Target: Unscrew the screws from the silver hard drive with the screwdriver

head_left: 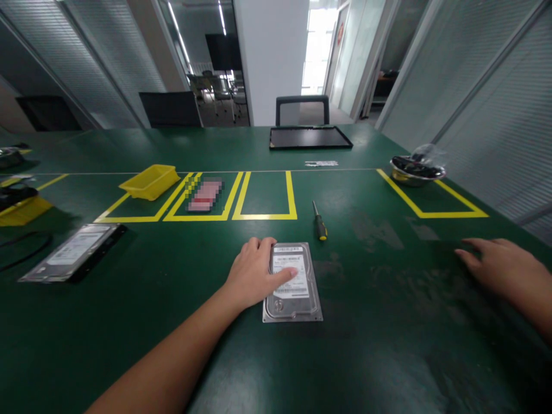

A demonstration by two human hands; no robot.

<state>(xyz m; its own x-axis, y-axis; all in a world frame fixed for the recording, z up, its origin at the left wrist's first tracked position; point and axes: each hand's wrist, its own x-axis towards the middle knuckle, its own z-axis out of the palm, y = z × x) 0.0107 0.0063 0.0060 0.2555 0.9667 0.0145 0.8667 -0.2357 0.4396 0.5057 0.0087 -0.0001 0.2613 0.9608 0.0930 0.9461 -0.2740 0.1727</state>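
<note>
A silver hard drive (299, 305) with a white label lies flat on the green table in front of me. My left hand (252, 275) grips its left edge, the thumb across the label and the fingers along the far left corner. Off to the right, my right hand (502, 265) hovers at or just over the table; its thumb and fingers are apart and nothing is in it. A screwdriver (319, 228) with a dark and yellow handle lies just beyond the drive. Further left is a second hard drive (80, 247).
Yellow tape marks (265, 217) outline areas on the table (241, 368). A yellow tray (150, 183), a pixelated pinkish item (206, 195), a metal bowl (416, 172) of dark things and a flat black panel (310, 138) lie further back. Another yellow tray (26, 211) is left.
</note>
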